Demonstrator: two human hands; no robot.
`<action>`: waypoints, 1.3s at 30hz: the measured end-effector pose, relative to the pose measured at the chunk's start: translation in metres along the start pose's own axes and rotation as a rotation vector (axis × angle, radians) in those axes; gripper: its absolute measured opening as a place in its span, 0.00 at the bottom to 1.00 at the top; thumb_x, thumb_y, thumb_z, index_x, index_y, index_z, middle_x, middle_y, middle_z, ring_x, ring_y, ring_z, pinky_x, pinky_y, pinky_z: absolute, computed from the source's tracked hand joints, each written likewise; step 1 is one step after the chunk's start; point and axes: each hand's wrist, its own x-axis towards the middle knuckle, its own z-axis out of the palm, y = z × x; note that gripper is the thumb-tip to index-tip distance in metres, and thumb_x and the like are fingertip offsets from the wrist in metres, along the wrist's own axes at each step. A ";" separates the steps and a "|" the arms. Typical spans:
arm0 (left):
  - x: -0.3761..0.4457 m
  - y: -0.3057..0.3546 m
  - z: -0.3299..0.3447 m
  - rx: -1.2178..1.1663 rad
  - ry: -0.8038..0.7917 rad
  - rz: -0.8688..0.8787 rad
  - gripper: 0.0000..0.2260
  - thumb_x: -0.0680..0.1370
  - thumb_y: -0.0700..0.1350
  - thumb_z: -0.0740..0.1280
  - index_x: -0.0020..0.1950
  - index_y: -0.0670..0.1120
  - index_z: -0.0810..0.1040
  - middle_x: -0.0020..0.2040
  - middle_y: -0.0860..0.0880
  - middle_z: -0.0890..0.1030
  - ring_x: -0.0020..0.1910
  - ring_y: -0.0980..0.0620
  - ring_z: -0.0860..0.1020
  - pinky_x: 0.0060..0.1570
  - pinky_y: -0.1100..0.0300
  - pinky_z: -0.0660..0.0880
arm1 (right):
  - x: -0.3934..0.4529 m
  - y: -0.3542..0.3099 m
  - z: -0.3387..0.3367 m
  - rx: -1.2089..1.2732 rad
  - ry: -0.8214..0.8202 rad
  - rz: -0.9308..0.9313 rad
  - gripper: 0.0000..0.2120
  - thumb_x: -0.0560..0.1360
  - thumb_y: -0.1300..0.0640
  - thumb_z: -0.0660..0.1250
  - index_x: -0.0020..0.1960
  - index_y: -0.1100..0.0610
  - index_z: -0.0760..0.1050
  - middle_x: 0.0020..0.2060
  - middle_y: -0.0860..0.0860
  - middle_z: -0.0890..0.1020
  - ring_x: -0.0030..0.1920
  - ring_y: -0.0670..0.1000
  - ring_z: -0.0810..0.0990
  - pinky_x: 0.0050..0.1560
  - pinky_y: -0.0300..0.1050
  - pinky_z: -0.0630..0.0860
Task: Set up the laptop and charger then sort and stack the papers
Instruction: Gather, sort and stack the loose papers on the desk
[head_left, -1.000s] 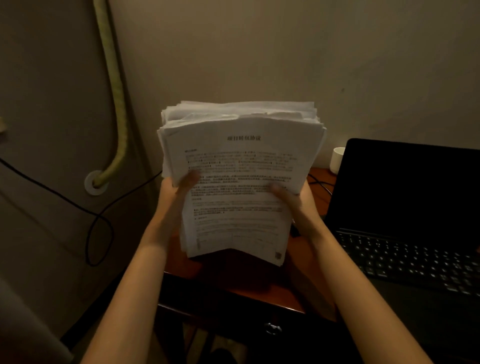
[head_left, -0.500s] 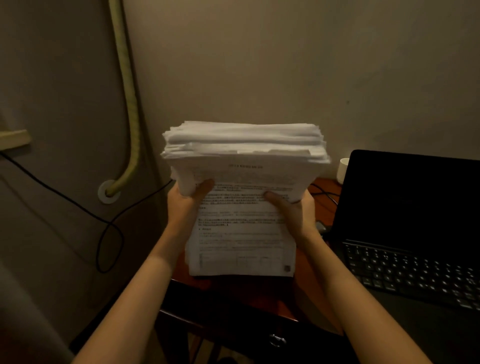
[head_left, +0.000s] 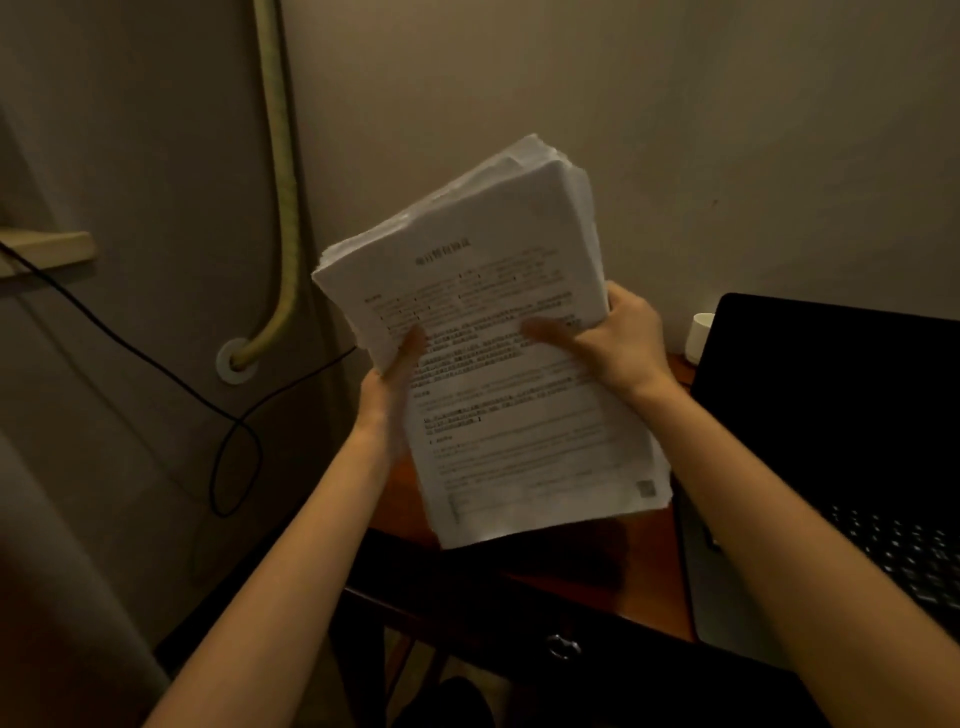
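Note:
A thick stack of printed white papers (head_left: 498, 291) is held up above the left end of the wooden desk (head_left: 587, 577), tilted so its top leans right. My left hand (head_left: 387, 387) grips its left edge, thumb on the front sheet. My right hand (head_left: 618, 338) grips the right edge, thumb lying across the text. The open black laptop (head_left: 831, 410) stands on the desk at the right, screen dark, keyboard visible. No charger brick is visible.
A small white cup (head_left: 700, 336) stands behind the laptop by the wall. A black cable (head_left: 228, 415) loops along the left wall, beside a yellow-green hose (head_left: 283, 208) entering a wall fitting. A drawer knob (head_left: 563, 647) sits below the desk's front edge.
The stack, held level and low before, has been raised and tilted to the right; my right hand has moved up along its right edge.

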 end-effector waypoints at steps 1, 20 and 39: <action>-0.003 0.001 -0.003 0.059 0.030 0.011 0.36 0.60 0.56 0.79 0.65 0.46 0.75 0.60 0.44 0.81 0.58 0.44 0.79 0.62 0.41 0.72 | 0.001 -0.009 -0.002 -0.075 -0.004 -0.038 0.30 0.54 0.33 0.77 0.49 0.50 0.77 0.44 0.45 0.83 0.44 0.46 0.82 0.43 0.50 0.82; -0.027 -0.010 -0.066 0.580 -0.106 0.360 0.24 0.66 0.48 0.75 0.59 0.43 0.75 0.55 0.46 0.81 0.54 0.50 0.81 0.45 0.59 0.79 | -0.003 -0.060 0.036 -0.956 -0.589 -0.493 0.25 0.64 0.36 0.73 0.50 0.49 0.67 0.45 0.47 0.79 0.40 0.47 0.74 0.34 0.41 0.65; -0.015 -0.017 -0.069 0.535 -0.087 0.338 0.18 0.67 0.36 0.75 0.53 0.49 0.77 0.46 0.55 0.84 0.48 0.57 0.82 0.38 0.65 0.78 | -0.099 0.097 -0.003 0.604 0.057 0.162 0.40 0.62 0.52 0.78 0.70 0.55 0.65 0.60 0.57 0.77 0.59 0.58 0.78 0.54 0.67 0.75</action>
